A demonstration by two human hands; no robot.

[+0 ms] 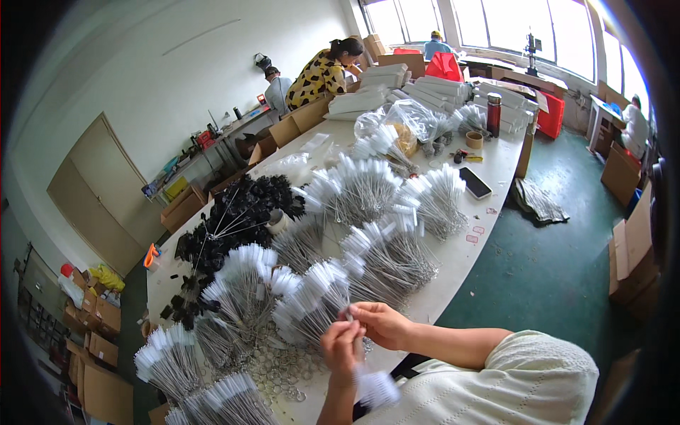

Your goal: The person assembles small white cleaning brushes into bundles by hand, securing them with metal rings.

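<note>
My left hand is closed, with white brush bristles sticking out below it beside my top, blurred by motion. Its fingertips meet those of my right hand, which pinches a small piece too small to name. Just beyond both hands lies a bundle of wire-handled brushes with white bristle heads. More such bundles cover the table, their thin metal stems ending in loops. A heap of loose wire loops lies left of my hands.
Black pieces are heaped at the table's left, near orange-handled scissors. A phone, a tape roll and a red flask stand or lie farther right. A person in a patterned top bends over cartons.
</note>
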